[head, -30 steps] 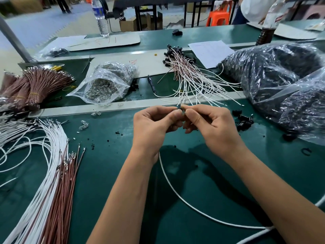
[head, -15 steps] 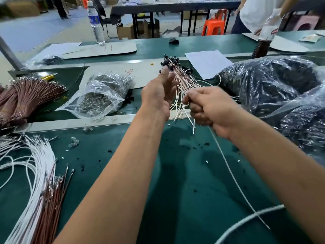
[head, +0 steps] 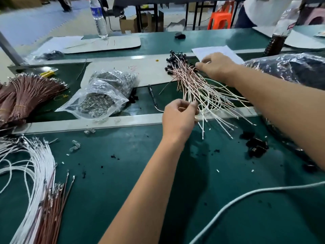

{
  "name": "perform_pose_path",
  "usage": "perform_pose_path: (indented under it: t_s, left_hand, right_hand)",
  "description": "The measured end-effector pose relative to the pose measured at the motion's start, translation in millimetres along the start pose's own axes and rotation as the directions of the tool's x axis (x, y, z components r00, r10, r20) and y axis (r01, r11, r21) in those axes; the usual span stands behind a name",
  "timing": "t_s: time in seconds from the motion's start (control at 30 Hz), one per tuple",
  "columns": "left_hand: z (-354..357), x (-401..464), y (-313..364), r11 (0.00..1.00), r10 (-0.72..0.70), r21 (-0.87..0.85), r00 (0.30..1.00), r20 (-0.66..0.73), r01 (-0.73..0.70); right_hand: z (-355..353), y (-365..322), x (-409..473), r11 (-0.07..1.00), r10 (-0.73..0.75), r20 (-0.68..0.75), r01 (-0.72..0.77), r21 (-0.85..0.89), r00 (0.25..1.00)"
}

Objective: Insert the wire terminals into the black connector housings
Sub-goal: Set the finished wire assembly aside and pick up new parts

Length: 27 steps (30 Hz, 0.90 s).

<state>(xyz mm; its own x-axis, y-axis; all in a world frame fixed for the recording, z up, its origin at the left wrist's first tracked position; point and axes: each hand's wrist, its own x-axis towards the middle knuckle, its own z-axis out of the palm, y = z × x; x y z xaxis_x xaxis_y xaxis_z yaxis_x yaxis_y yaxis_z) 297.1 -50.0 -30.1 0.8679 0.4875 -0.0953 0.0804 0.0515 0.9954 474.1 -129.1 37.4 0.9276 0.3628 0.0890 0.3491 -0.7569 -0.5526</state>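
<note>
The long green work table [head: 123, 199] fills the room in front of this person, crossed by a pale metal rail [head: 88, 123]. To the far right sits a big clear plastic sack of dark parts [head: 292, 69]. On the left lie a loose sheaf of white and brown unfinished wires with bare metal terminals [head: 40, 191] and, beyond the rail, tied bunches of brown wire [head: 26, 92]. A crumpled clear bag of small silvery terminals [head: 98, 99] rests mid-table.

The finished pile of pink and white leads tipped with black connector housings [head: 197, 85] fans out across the rail, housings at the far end, free ends toward the person. The right hand [head: 216, 66] reaches over the pile's far end, fingers curled down among the housings; whether they pinch a lead or just press it in, I cannot tell. The left hand [head: 179, 117] sits at the near end, thumb and fingers loosely curled at the wire tails, seeming to touch them, though a firm hold isn't plain.

To my eye one assembled lead is being laid onto the finished pile. The next move would call for a fresh wire from the left sheaf and one of the small loose black housings [head: 256, 145] lying just right of centre, then lining the terminal up with the cavity.
</note>
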Motion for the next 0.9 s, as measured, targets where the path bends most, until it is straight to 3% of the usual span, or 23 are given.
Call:
perform_pose_path:
  t_s: [0.07, 0.17, 0.3, 0.4, 0.47, 0.6, 0.77, 0.83, 0.9]
  left_hand:
    - [8.5, -4.9, -3.2, 0.991, 0.056, 0.122, 0.998, 0.007, -0.056]
    - [32.4, -23.9, -3.8, 0.918, 0.179, 0.334, 0.975, 0.130, -0.212]
    - [69.7, -59.2, -6.7, 0.682, 0.232, 0.573, 0.877, 0.420, -0.454]
    - [88.9, -73.6, -12.5, 0.533, 0.222, 0.683, 0.862, 0.456, -0.499]
    - [90.3, -75.7, -13.8, 0.557, 0.201, 0.695, 0.885, 0.419, -0.455]
    - [66.1, -75.2, -10.1, 0.753, 0.157, 0.574, 0.935, 0.318, -0.322]
    - [0.4, -67.2, -5.1, 0.881, 0.168, 0.428, 0.979, 0.118, -0.203]
    - [-41.0, -67.0, -5.7, 0.928, 0.146, 0.350, 0.989, -0.018, -0.130]
    - [-87.8, -69.2, -8.2, 0.955, 0.130, 0.287, 0.971, -0.202, -0.068]
  right_hand:
    - [-8.1, 24.7, -18.9, 1.000, 0.031, -0.043, -0.031, -0.004, 0.999]
    - [-20.9, 56.5, -61.1, 0.988, 0.055, 0.017, -0.052, -0.143, 0.998]
    - [-31.6, 74.3, -110.7, 0.958, 0.062, 0.068, -0.040, -0.286, 0.996]
    - [-36.8, 79.6, -134.7, 0.965, 0.064, 0.061, -0.046, -0.257, 0.996]
    - [-40.6, 79.7, -148.4, 0.966, 0.051, 0.059, -0.034, -0.255, 0.997]
    - [-44.5, 71.9, -165.1, 0.977, 0.015, -0.001, -0.014, -0.213, 1.000]
    - [-20.3, 17.6, -172.1, 0.991, -0.082, -0.038, 0.078, -0.107, 0.996]
    - [3.8, -19.6, -177.4, 0.985, -0.162, -0.004, 0.161, -0.056, 0.987]
    - [36.2, -57.8, -187.4, 0.971, -0.240, 0.140, 0.238, 0.035, 0.960]
